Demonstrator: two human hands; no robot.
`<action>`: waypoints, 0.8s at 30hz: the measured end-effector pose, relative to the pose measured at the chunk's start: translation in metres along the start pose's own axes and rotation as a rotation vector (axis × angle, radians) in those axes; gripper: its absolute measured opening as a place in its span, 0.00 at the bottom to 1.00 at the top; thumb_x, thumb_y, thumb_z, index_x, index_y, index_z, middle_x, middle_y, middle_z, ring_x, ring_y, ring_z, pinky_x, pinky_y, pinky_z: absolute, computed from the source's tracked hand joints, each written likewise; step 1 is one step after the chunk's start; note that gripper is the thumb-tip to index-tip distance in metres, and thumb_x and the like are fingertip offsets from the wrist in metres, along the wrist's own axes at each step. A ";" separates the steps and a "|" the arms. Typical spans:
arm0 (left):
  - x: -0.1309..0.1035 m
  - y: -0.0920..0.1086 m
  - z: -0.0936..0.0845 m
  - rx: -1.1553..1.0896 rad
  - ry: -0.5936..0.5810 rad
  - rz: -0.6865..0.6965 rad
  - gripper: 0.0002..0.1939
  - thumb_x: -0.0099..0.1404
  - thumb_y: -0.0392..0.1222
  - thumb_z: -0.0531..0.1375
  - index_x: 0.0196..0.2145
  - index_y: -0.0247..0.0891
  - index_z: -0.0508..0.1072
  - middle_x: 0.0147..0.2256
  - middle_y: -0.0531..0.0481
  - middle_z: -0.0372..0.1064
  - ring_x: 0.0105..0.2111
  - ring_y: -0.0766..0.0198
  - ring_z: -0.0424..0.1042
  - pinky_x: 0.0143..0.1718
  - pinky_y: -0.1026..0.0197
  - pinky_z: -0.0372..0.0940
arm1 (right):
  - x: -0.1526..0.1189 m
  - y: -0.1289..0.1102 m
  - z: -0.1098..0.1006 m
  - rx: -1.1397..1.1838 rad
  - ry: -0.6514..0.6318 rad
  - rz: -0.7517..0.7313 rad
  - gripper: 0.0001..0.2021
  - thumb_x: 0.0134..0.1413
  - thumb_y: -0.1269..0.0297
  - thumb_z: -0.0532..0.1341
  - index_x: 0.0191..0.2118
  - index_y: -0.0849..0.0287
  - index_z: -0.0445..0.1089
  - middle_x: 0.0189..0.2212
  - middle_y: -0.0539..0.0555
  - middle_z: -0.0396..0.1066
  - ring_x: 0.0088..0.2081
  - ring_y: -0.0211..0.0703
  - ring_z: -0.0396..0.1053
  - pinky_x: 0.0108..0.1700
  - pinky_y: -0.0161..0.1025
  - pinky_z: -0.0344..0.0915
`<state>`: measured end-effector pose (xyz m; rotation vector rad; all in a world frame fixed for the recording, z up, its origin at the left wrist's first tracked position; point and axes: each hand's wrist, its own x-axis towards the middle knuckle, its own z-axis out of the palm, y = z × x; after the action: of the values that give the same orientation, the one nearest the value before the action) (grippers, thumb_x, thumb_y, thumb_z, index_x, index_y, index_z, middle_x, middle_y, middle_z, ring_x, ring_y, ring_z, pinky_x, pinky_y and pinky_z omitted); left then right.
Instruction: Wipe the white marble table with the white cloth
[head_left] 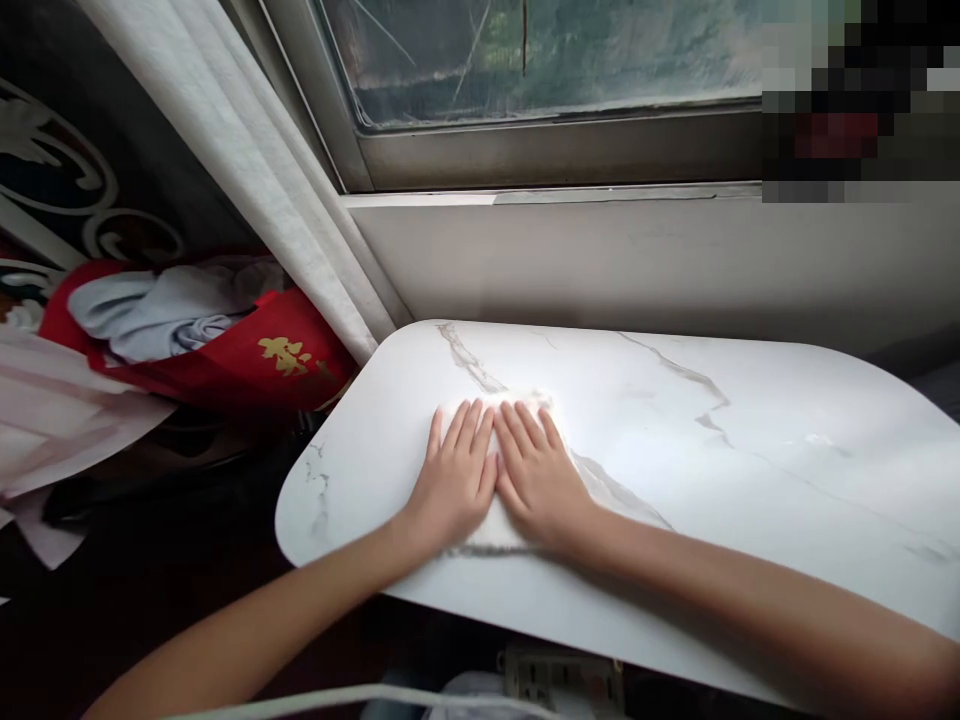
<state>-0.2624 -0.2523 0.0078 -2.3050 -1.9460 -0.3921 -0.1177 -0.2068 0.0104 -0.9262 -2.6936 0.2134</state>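
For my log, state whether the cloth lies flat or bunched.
Flat: the cloth shows a straight near edge beneath both hands; whether folded, cannot tell.

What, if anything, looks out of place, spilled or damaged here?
A pixelated patch at upper right hides that corner. Otherwise nothing stands out: the left hand and right hand lie on a white cloth, and the grey streaks on the table look like marbling.

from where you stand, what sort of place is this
Probably a room in a home: a marble-patterned table by a window, a pale curtain, and a red bag holding fabric.
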 end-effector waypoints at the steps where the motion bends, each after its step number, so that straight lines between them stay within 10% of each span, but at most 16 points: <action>1: -0.016 0.012 -0.003 -0.010 0.009 0.018 0.31 0.67 0.39 0.44 0.66 0.35 0.41 0.63 0.42 0.45 0.63 0.51 0.41 0.62 0.40 0.37 | -0.019 -0.006 -0.004 0.027 -0.018 -0.029 0.29 0.62 0.60 0.42 0.65 0.70 0.43 0.65 0.61 0.38 0.66 0.53 0.32 0.64 0.57 0.35; 6: -0.059 0.056 -0.011 -0.079 -0.027 0.131 0.39 0.65 0.42 0.47 0.65 0.38 0.26 0.64 0.44 0.39 0.63 0.48 0.40 0.62 0.36 0.37 | -0.088 -0.013 -0.024 0.143 -0.073 -0.078 0.31 0.62 0.61 0.45 0.67 0.61 0.33 0.66 0.54 0.34 0.66 0.52 0.31 0.65 0.58 0.36; 10: -0.043 0.063 -0.007 -0.091 -0.077 0.170 0.36 0.66 0.42 0.46 0.66 0.33 0.33 0.64 0.41 0.39 0.63 0.48 0.39 0.62 0.37 0.34 | -0.091 -0.001 -0.027 0.155 -0.073 -0.005 0.31 0.61 0.62 0.46 0.67 0.63 0.35 0.66 0.54 0.33 0.66 0.50 0.31 0.65 0.55 0.35; 24: 0.219 0.015 0.060 -0.060 -0.069 0.049 0.25 0.67 0.38 0.42 0.61 0.35 0.55 0.62 0.43 0.50 0.62 0.59 0.47 0.62 0.45 0.36 | 0.082 0.166 -0.017 -0.121 0.075 0.350 0.26 0.61 0.68 0.42 0.63 0.73 0.49 0.64 0.63 0.47 0.64 0.47 0.43 0.63 0.49 0.37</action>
<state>-0.2066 -0.0312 0.0078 -2.4300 -1.9291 -0.3766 -0.0781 -0.0253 0.0066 -1.4102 -2.4819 0.0849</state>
